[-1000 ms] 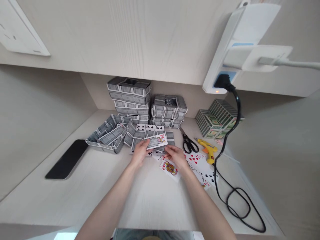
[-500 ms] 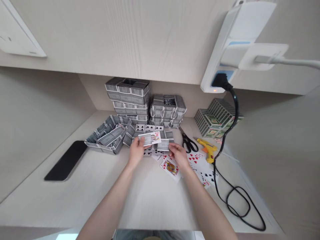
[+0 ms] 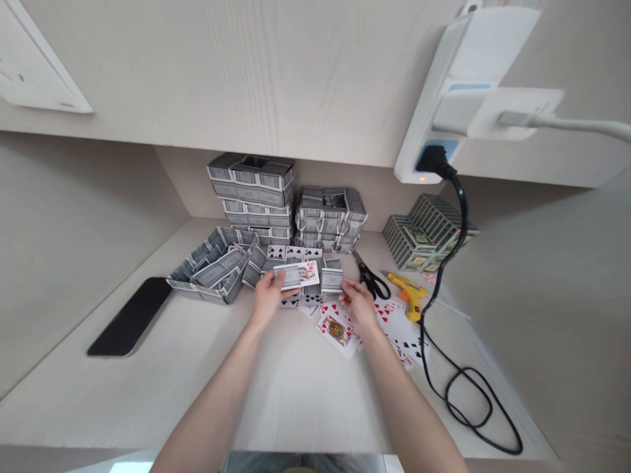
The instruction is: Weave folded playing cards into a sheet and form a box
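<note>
My left hand (image 3: 269,297) is closed on a playing card piece (image 3: 300,274); its left part shows a grey patterned back, its right end a red-marked court card face. A smaller grey-backed card piece (image 3: 332,280) is pinched at its right edge by my right hand (image 3: 359,303). Beneath and behind both hands lie joined cards, some grey-backed, with a row of black-suited cards (image 3: 294,252) along the far side. Loose face-up cards, among them a red jack (image 3: 336,330), spread below and right of my right hand.
Behind stand stacked card-covered boxes (image 3: 259,190) and a shorter stack (image 3: 331,217). An open card tray (image 3: 217,263) and a phone (image 3: 131,316) lie left. To the right are scissors (image 3: 372,279), a yellow glue gun (image 3: 410,294), boxed card decks (image 3: 426,230) and a looping black cord (image 3: 468,374).
My right hand has moved slightly right with its small card piece, away from the card in my left hand. The left hand has barely shifted.
</note>
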Tool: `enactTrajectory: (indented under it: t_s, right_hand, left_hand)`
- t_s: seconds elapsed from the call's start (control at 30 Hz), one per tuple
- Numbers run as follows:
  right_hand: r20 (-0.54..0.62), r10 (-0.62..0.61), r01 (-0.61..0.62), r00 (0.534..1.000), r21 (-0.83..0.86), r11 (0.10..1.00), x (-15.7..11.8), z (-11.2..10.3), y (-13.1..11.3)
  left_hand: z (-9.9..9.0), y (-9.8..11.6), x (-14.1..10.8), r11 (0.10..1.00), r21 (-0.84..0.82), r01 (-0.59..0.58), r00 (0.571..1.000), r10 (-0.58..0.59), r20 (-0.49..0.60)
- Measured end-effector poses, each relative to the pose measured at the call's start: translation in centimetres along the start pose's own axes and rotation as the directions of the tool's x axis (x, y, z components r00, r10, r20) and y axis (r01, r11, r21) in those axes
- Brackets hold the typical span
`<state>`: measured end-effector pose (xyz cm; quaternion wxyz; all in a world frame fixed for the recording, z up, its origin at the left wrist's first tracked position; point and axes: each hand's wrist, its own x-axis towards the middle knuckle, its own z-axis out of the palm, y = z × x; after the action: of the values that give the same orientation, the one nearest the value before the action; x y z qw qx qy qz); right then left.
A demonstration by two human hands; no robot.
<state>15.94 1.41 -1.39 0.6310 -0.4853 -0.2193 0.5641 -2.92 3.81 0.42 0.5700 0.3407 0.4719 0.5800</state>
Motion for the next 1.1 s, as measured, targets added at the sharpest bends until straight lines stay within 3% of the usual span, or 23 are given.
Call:
enactTrajectory:
  t_s: [0.23,0.57,0.8,0.9,1.1]
  right_hand:
    - [0.081,0.010,-0.012,0.997,0.032,0.999,-0.5,0.7,-0.1]
    - [0.037,0.055,-0.060,0.998,0.152,0.987,0.1,0.2,-0.1]
    - [0.021,-0.019,0.020,1.000,-0.064,0.998,-0.1,0.5,0.7]
    - [0.075,0.001,0.001,0.997,-0.022,1.000,-0.4,0.7,0.6]
    - [0.235,0.141,-0.133,0.962,-0.053,0.990,-0.7,0.8,0.2]
  left_hand:
    - [0.9,-0.4,-0.9,0.998,0.039,0.040,0.992,-0.045,0.121]
    - [-0.2,-0.2,0.1,0.999,0.008,-0.037,0.999,0.037,-0.008]
    - [0.1,-0.9,0.1,0.998,0.060,0.002,0.999,0.000,-0.041]
    - [0.2,-1.0,-0.1,0.998,0.004,0.064,0.997,-0.064,-0.036]
    - [0.8,-0.7,-1.0,0.943,-0.215,0.255,0.965,-0.233,0.124]
